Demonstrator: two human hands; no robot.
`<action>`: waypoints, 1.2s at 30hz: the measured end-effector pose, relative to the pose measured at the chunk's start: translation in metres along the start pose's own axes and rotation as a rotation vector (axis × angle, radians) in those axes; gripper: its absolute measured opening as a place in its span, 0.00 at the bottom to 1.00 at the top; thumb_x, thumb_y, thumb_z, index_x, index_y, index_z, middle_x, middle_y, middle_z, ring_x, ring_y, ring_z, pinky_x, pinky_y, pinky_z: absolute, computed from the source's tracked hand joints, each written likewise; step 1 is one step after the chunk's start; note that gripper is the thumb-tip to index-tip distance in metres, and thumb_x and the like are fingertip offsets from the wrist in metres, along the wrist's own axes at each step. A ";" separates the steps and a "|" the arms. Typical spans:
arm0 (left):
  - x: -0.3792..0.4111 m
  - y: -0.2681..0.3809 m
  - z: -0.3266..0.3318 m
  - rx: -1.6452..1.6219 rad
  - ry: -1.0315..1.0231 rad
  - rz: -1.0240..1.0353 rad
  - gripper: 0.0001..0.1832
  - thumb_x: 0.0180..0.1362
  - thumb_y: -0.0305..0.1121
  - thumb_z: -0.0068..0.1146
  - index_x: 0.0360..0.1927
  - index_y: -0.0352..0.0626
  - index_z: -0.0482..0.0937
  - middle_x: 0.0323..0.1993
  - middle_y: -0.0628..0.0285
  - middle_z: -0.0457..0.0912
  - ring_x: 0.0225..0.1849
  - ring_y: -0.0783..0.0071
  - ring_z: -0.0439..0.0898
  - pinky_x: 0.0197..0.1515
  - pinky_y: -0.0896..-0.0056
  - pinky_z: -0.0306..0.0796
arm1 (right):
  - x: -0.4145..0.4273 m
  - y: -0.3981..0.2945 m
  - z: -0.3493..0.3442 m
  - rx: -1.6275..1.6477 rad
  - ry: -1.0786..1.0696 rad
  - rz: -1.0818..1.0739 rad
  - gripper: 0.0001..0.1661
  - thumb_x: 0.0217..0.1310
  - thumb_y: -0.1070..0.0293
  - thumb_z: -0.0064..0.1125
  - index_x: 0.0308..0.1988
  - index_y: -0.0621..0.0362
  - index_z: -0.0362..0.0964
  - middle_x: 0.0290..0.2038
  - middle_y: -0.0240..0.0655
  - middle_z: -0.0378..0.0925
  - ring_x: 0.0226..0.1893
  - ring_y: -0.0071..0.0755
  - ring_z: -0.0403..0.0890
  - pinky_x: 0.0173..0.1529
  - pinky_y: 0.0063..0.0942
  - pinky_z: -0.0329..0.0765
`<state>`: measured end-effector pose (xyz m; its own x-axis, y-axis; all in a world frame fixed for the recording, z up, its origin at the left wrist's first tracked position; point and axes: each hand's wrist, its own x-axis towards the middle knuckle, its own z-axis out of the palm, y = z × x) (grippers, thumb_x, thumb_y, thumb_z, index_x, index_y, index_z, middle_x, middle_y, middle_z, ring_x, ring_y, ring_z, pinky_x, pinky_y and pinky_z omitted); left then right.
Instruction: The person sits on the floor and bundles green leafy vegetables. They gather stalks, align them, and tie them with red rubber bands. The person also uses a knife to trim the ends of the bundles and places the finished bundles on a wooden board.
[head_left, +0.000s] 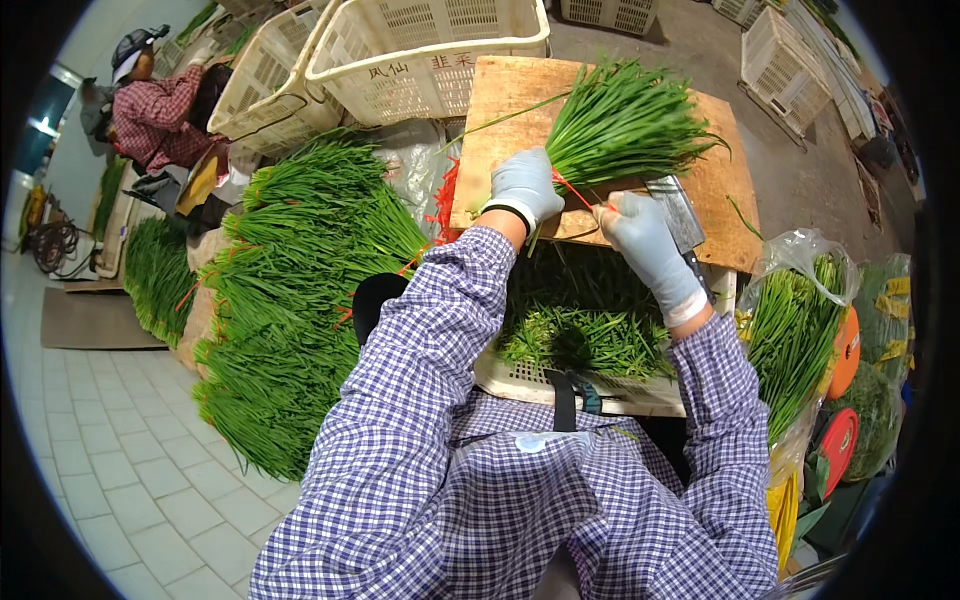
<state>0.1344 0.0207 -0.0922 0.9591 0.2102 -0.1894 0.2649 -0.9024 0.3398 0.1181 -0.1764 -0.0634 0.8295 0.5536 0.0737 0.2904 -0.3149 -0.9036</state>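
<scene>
My left hand (525, 187), in a pale glove, grips the stem end of a bunch of garlic chives (626, 124) over a wooden board (510, 97). A red tie (574, 190) runs taut from the bunch to my right hand (637, 229), also gloved, whose fingers are closed on it. Just beyond my right hand, a cleaver (675, 210) rests on the board, its black handle over the near edge. My left palm hides the stem ends. Beside the board's left edge are loose red ties (448, 196).
Several tied chive bunches (300, 300) are piled on the left. Below the board, a white crate (540, 382) holds cut trimmings (585, 337). Bagged chives (795, 337) stand at right. White plastic crates (420, 75) are behind; a person (161, 112) sits far left.
</scene>
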 end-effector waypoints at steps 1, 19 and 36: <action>-0.001 0.002 0.000 0.022 0.003 0.009 0.31 0.39 0.45 0.74 0.45 0.38 0.79 0.42 0.45 0.84 0.47 0.49 0.84 0.49 0.55 0.78 | -0.006 0.008 0.003 0.145 0.010 0.087 0.15 0.60 0.68 0.59 0.24 0.68 0.70 0.20 0.45 0.69 0.23 0.34 0.70 0.31 0.34 0.68; -0.009 -0.044 0.007 -0.776 -0.149 -0.125 0.22 0.53 0.36 0.71 0.48 0.33 0.81 0.35 0.53 0.87 0.31 0.61 0.86 0.37 0.64 0.81 | -0.060 0.076 -0.126 -0.475 0.449 0.263 0.38 0.64 0.45 0.60 0.62 0.62 0.69 0.51 0.53 0.81 0.52 0.49 0.82 0.56 0.38 0.76; -0.055 0.068 0.025 0.149 0.411 0.629 0.51 0.40 0.37 0.77 0.69 0.43 0.62 0.61 0.53 0.71 0.65 0.52 0.68 0.68 0.49 0.58 | -0.130 0.066 -0.119 -0.301 0.462 0.382 0.30 0.63 0.68 0.51 0.64 0.63 0.65 0.53 0.62 0.75 0.56 0.60 0.76 0.61 0.41 0.71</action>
<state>0.0974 -0.0618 -0.0816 0.8925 -0.2628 0.3667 -0.3312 -0.9336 0.1370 0.0861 -0.3613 -0.0823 1.0000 -0.0053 0.0058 0.0009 -0.6615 -0.7499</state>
